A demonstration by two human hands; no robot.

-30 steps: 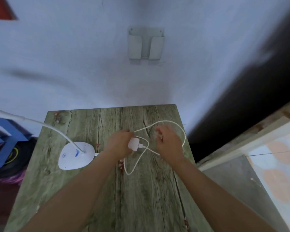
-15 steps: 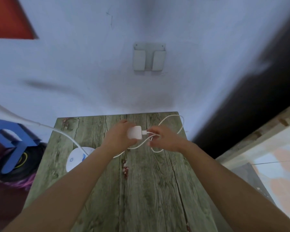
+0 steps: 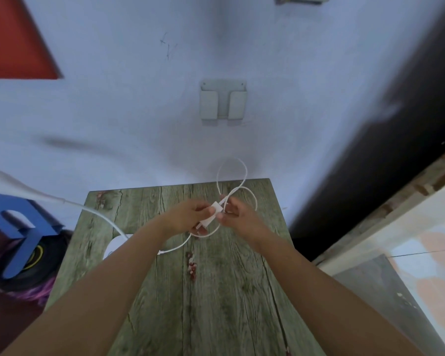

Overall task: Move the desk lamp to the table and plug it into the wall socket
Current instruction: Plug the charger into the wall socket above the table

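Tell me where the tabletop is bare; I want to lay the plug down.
Bare: the table's near half, under the forearms, and its far left corner beyond the lamp base. Crowded: the far right, where both hands hold the plug among cable loops.

A pale blue wall (image 3: 113, 119) fills the upper view, bearing a grey wall-mounted holder (image 3: 223, 102) and a red panel (image 3: 13, 44) at upper left. Below stands a weathered grey-green wooden table (image 3: 216, 291). A blue stool (image 3: 18, 222) sits left; a dark opening (image 3: 396, 124) and pale patterned floor (image 3: 427, 273) lie right.
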